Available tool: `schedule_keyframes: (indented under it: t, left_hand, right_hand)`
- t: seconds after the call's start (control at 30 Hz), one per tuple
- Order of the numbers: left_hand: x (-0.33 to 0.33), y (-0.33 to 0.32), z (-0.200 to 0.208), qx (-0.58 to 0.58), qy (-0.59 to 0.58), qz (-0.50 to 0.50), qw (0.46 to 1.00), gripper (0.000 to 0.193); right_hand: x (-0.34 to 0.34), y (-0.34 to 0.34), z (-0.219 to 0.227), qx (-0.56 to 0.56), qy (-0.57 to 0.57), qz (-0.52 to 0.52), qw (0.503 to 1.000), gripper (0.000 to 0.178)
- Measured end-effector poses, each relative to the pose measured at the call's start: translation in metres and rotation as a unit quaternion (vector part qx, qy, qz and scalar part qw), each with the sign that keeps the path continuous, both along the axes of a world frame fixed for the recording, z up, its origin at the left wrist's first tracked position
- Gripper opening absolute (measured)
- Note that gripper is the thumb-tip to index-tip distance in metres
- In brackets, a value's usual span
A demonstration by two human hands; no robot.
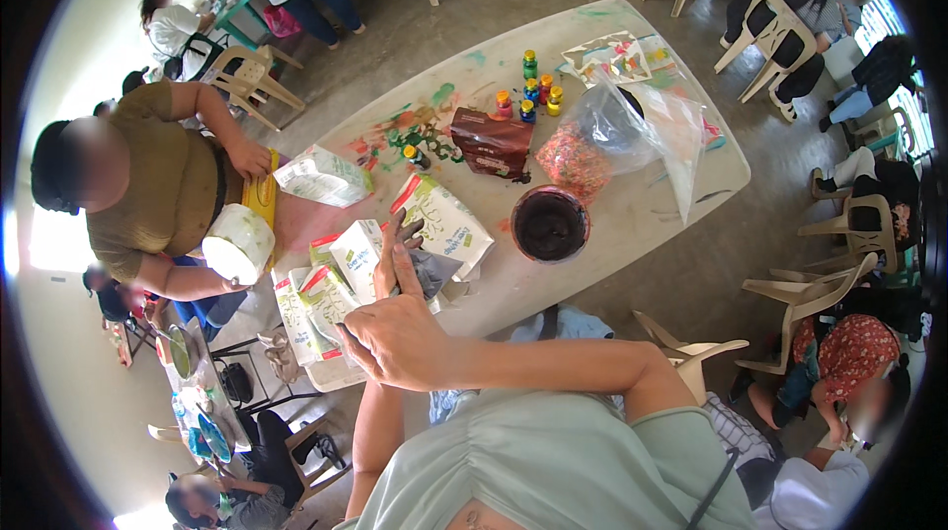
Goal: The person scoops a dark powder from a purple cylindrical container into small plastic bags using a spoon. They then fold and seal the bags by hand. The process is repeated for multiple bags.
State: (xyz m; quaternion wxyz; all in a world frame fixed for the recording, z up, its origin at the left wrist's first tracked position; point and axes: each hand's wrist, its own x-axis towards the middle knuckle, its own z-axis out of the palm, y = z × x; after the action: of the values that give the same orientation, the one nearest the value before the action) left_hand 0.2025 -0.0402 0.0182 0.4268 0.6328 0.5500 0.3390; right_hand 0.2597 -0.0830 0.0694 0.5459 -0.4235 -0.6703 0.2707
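Note:
My left hand [393, 268] is over the near left of the table, fingers stretched out and smeared dark. A dark grey patch or item [434, 271] shows at this hand; I cannot make out which. Across it comes my right arm, and my right hand [405, 340] curls its fingers round the left wrist. Just beyond the left hand lies a white carton with green and red print [449, 231]. Several similar cartons [331, 298] lie to the left, beneath and beside the hands. A round bowl of dark brown stuff [550, 224] stands to the right.
The paint-stained table [632, 258] holds a brown pouch [491, 143], small paint bottles [530, 66] and a clear bag of colourful bits [573, 163]. At its left end a person [163, 179] holds a white tub [240, 242]. Plastic chairs [775, 41] and other people surround it.

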Motion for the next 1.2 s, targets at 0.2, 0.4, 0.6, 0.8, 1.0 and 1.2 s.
schedule_keyframes:
  t: [0.2, 0.4, 0.6, 0.8, 1.0, 1.2]
  left_hand:
    - [-0.008, 0.013, -0.004, -0.053, -0.130, 0.050, 0.989, 0.045]
    - [-0.064, 0.028, -0.004, -0.178, -0.415, 0.161, 0.878, 0.050]
    - [-0.095, 0.017, 0.023, -0.196, -0.529, 0.141, 0.813, 0.046]
    - [-0.092, 0.010, 0.040, -0.168, -0.558, 0.090, 0.808, 0.044]
    - [-0.092, 0.000, 0.050, -0.156, -0.551, 0.119, 0.811, 0.039]
    - [-0.096, -0.009, 0.054, -0.138, -0.554, 0.109, 0.814, 0.044]
  right_hand:
    - [0.008, 0.002, 0.010, -0.054, -0.015, 0.083, 0.995, 0.011]
    - [0.061, 0.010, 0.046, 0.028, 0.024, -0.026, 0.999, 0.024]
    - [0.139, 0.013, -0.013, -0.256, 0.232, -0.037, 0.938, 0.015]
    - [0.108, 0.003, -0.044, -0.247, 0.152, 0.010, 0.957, 0.023]
    - [0.091, 0.007, -0.032, -0.146, 0.011, -0.008, 0.989, 0.027]
    - [0.079, 0.008, -0.033, -0.106, -0.024, -0.012, 0.994, 0.017]
